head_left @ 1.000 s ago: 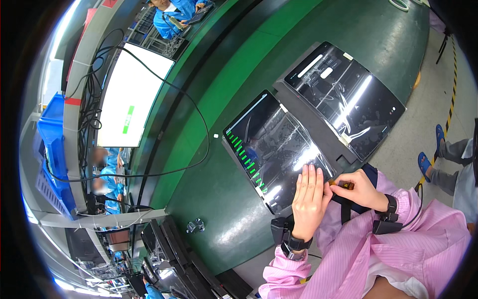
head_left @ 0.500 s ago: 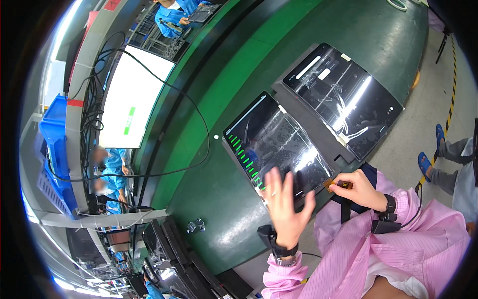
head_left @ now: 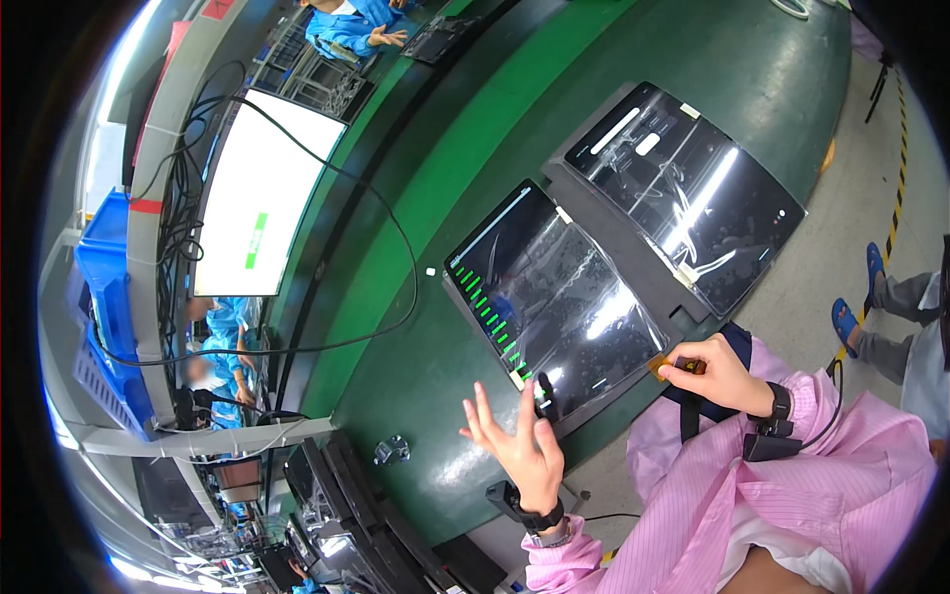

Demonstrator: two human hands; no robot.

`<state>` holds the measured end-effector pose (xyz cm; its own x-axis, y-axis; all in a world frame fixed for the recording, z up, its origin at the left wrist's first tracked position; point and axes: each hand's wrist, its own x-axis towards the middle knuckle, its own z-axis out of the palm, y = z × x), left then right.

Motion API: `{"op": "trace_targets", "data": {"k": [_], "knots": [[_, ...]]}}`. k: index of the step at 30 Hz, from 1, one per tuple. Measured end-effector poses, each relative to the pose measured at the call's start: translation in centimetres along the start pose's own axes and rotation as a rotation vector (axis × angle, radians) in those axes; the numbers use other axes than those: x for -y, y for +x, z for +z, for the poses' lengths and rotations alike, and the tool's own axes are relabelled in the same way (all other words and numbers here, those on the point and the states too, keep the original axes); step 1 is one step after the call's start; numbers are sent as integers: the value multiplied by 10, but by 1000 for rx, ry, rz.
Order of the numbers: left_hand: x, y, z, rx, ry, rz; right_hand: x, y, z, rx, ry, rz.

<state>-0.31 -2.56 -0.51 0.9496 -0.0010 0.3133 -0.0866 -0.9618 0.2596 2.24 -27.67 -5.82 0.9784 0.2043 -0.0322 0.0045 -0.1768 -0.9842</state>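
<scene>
A dark flat screen [head_left: 579,307] under wrinkled clear film lies on the bench, lit with a column of green bars along its left edge. My left hand [head_left: 520,450] is open, its fingers spread, at the screen's lower left corner; one fingertip is at the edge, but I cannot tell if it touches. At the lower right corner my right hand [head_left: 720,374] is closed on a small amber-and-black piece [head_left: 660,367], mostly hidden by the fingers. Beyond it, a second film-covered screen [head_left: 693,203] rests on a dark grey base, with a white bar lit near its top.
The green bench [head_left: 445,455] carries a crumpled clear wrapper [head_left: 392,450] and a small white bit [head_left: 430,271]. A black cable [head_left: 396,218] loops over it from a bright monitor [head_left: 262,198]. Co-workers in blue [head_left: 346,30] are across the bench; another person's legs [head_left: 886,337] stand at right.
My left hand has moved left and down, off the screen's face to its lower left corner. The right hand keeps its hold at the other corner. A co-worker's hand has left a dark panel.
</scene>
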Motion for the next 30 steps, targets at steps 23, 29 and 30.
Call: {"op": "trace_targets", "data": {"k": [23,29,30], "knots": [[2,-16,19,-58,-321,-192,-5,-2,1,2,12,-11],[0,-17,17,-15,-286,-238,-9,-1,3,-6,10,-15],[1,-15,16,-15,-285,-237,-9,-1,3,-13,22,-41]]}}
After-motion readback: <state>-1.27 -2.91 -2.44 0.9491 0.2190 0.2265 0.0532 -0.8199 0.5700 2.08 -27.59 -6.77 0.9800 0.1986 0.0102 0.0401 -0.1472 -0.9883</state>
